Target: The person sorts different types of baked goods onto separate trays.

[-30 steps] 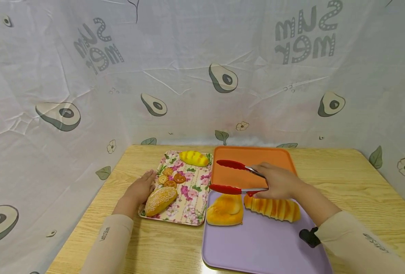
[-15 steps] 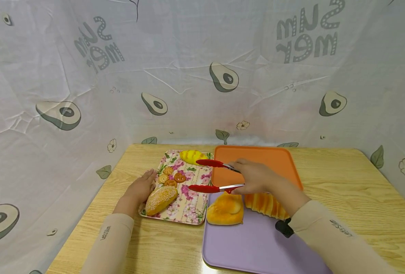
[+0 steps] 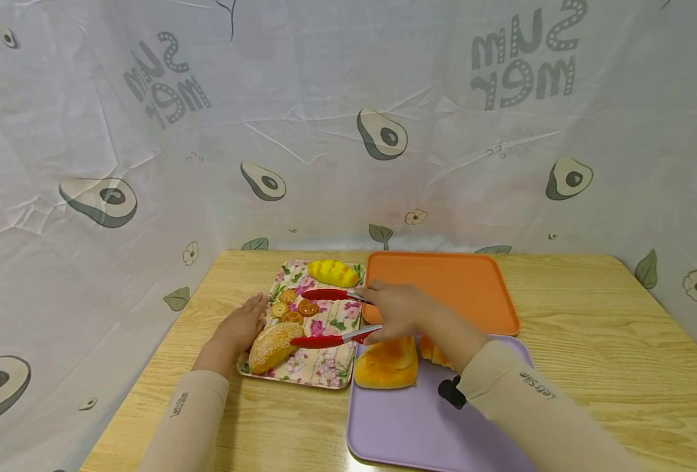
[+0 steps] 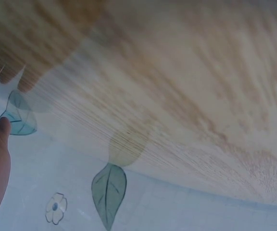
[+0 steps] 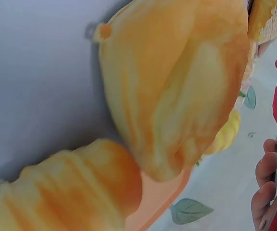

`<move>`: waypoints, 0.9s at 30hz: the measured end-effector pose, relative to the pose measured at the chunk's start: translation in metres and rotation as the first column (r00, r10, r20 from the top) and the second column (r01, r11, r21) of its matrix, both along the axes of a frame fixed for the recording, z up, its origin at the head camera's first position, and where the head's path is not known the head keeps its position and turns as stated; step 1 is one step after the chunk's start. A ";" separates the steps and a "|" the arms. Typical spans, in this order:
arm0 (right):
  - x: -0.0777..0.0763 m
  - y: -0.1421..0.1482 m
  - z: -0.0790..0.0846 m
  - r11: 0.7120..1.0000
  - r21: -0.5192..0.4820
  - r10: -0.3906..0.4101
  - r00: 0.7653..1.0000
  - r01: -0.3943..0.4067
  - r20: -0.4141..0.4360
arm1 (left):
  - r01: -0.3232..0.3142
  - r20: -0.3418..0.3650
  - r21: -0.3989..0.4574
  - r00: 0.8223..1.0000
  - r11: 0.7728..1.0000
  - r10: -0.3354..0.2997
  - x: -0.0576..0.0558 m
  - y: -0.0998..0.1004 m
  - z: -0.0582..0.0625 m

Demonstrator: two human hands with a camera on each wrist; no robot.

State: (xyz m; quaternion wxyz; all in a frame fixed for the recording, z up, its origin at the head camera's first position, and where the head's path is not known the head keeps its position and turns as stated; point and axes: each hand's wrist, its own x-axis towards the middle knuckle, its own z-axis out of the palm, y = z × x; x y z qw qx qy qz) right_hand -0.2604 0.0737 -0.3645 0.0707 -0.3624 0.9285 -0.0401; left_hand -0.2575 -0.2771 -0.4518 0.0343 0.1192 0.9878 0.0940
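Observation:
My right hand (image 3: 401,311) grips red-tipped tongs (image 3: 322,341), whose arms are spread apart over the floral tray (image 3: 333,367). The lower tip overlaps the right end of a sesame bun (image 3: 273,349); whether they touch I cannot tell. Beside the upper tip lie several small cookies and pretzels (image 3: 308,308), and a yellow striped bread (image 3: 333,273) sits at the tray's back. At the tray's left edge, my left hand (image 3: 238,329) rests with extended fingers. In the right wrist view, the fingers (image 5: 268,168) wrap the tongs' handle.
On the right, a purple tray (image 3: 395,432) bears a golden folded bread (image 3: 386,367) and a ridged bread roll (image 5: 71,187), partly hidden by the right arm in the head view. An orange tray (image 3: 442,282) lies behind it. A printed curtain (image 3: 324,131) surrounds the wooden table (image 3: 578,314).
My right hand has carried the tongs leftward from above the orange and purple trays to over the floral tray. The left hand has stayed at the floral tray's edge.

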 end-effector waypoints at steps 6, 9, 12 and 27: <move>0.001 -0.014 -0.004 0.999 0.043 0.026 1.000 -0.026 -0.007 | 0.000 0.002 0.004 1.000 1.000 0.000 0.001 0.001 0.001; 0.002 -0.019 -0.006 0.998 0.052 0.039 0.999 -0.039 -0.006 | 0.000 0.002 0.004 1.000 1.000 0.000 0.001 0.000 0.000; 0.004 -0.024 -0.006 0.997 0.059 0.053 0.999 -0.052 -0.012 | 0.000 -0.005 0.001 1.000 1.000 0.000 0.001 0.000 -0.001; 0.009 -0.040 -0.008 0.992 0.097 0.079 0.997 -0.076 -0.022 | 0.006 -0.023 0.005 1.000 1.000 -0.006 0.000 0.000 -0.002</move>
